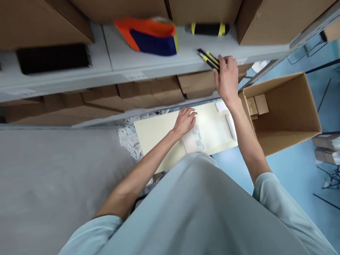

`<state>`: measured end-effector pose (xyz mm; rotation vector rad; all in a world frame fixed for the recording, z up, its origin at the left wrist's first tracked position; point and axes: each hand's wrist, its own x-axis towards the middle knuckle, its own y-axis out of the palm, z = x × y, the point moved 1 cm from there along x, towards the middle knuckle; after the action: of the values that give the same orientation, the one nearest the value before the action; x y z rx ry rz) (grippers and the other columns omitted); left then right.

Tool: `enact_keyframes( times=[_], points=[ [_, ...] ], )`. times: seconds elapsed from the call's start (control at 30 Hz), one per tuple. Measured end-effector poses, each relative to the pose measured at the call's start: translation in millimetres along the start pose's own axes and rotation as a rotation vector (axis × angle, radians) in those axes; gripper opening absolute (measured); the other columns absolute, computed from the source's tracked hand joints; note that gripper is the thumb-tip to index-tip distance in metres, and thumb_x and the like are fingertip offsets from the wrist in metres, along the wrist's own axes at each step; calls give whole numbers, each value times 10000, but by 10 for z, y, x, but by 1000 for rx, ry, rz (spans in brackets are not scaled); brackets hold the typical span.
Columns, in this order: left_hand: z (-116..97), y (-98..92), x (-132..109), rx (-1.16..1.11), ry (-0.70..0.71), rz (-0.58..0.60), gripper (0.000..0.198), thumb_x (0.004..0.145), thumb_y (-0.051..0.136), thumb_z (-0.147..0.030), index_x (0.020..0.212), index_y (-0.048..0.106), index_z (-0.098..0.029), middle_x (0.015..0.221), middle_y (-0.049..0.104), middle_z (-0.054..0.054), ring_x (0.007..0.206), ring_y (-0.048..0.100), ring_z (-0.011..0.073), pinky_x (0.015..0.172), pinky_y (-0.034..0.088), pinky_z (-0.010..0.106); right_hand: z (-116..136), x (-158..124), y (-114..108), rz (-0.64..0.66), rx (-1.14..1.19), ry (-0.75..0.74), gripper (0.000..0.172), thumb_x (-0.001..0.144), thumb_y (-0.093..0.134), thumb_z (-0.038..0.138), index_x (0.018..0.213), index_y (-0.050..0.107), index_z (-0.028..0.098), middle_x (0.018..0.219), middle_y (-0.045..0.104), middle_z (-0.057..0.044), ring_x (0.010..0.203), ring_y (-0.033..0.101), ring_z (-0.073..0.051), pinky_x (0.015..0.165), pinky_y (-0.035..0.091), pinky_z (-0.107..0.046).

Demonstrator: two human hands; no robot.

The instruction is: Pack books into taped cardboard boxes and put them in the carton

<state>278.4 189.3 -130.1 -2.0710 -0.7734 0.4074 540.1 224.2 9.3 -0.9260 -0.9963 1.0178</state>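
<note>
My right hand (227, 78) is at the front edge of the grey shelf. Its thumb and fingers are closed on the rear end of a black and yellow utility knife (208, 59), which points up and left over the shelf surface. My left hand (185, 121) hovers over or rests on a cream-coloured board (159, 131); which of the two I cannot tell. The fingers of that hand are loosely bent and apart, with nothing in them. Near it on the board lies a pale, partly clear sheet or bag (196, 139).
On the shelf (111, 63) are an orange and blue object (152, 40), a black and yellow tool (209, 29), a flat black item (54, 58) and cardboard boxes. An open carton (287, 106) holding small boxes stands right. White paper strips (130, 140) pile left of the board.
</note>
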Motion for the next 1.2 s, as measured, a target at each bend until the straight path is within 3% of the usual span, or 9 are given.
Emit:
enact_keyframes(
  times=[0.1, 0.2, 0.33, 0.43, 0.57, 0.8, 0.97, 1.2],
  points=[
    [74, 534, -457, -32, -48, 149, 395, 1029, 530, -221, 1332, 783, -215, 1514, 693, 178, 1526, 563, 389, 1352, 380, 670, -93, -742, 314, -56, 135, 74, 616, 1201, 296, 483, 1698, 416, 140, 1507, 507, -206, 1452, 547, -341, 1287, 451, -552],
    [53, 961, -784, -64, -51, 233, 418, 1014, 547, -241, 1370, 763, -195, 1605, 628, 214, 1586, 512, 413, 1340, 405, 679, -129, -1655, 803, 72, 230, 268, 614, 1207, 273, 536, 1715, 370, 205, 1498, 476, -206, 1462, 574, -362, 1221, 514, -593],
    [-9, 1334, -922, -81, -29, 257, 450, 1011, 562, -265, 1418, 741, -191, 1708, 548, 218, 1677, 411, 437, 1348, 383, 702, -110, -2680, 1419, 241, 260, 501, 477, 1165, 476, 415, 1571, 522, 169, 1409, 562, -224, 1350, 654, -352, 1141, 582, -519],
    [-29, 1462, -879, -82, -5, 240, 421, 1013, 567, -276, 1379, 768, -219, 1693, 578, 192, 1706, 368, 432, 1374, 326, 722, -45, -3093, 1666, 326, 306, 574, 400, 1125, 532, 318, 1494, 568, 168, 1397, 624, -218, 1308, 671, -324, 1115, 591, -466],
    [-35, 1486, -825, -42, 6, 230, 385, 1054, 516, -313, 1276, 802, -181, 1607, 642, 214, 1705, 379, 416, 1393, 324, 671, 89, -3212, 1784, 420, 336, 569, 420, 1123, 537, 328, 1512, 552, 172, 1435, 653, -205, 1286, 685, -317, 1070, 598, -428],
    [4, 1467, -850, -33, 38, 245, 403, 1037, 541, -261, 1345, 788, -182, 1628, 635, 203, 1703, 382, 418, 1385, 333, 684, 267, -2992, 1859, 565, 198, 523, 476, 1166, 442, 342, 1607, 490, 168, 1509, 613, -205, 1204, 723, -331, 969, 622, -435],
    [76, 1486, -830, -32, 39, 255, 418, 1035, 543, -270, 1372, 765, -160, 1662, 605, 209, 1694, 400, 414, 1394, 343, 658, 334, -2905, 1811, 641, 96, 508, 451, 1182, 417, 309, 1612, 481, 188, 1479, 610, -190, 1120, 745, -304, 912, 621, -407],
    [109, 1452, -816, -88, 12, 247, 477, 1012, 607, -313, 1447, 721, -154, 1703, 560, 213, 1689, 409, 411, 1405, 362, 619, 416, -2949, 1729, 705, -1, 511, 421, 1189, 417, 269, 1595, 503, 200, 1460, 597, -182, 1161, 737, -283, 899, 611, -369]
  ],
)
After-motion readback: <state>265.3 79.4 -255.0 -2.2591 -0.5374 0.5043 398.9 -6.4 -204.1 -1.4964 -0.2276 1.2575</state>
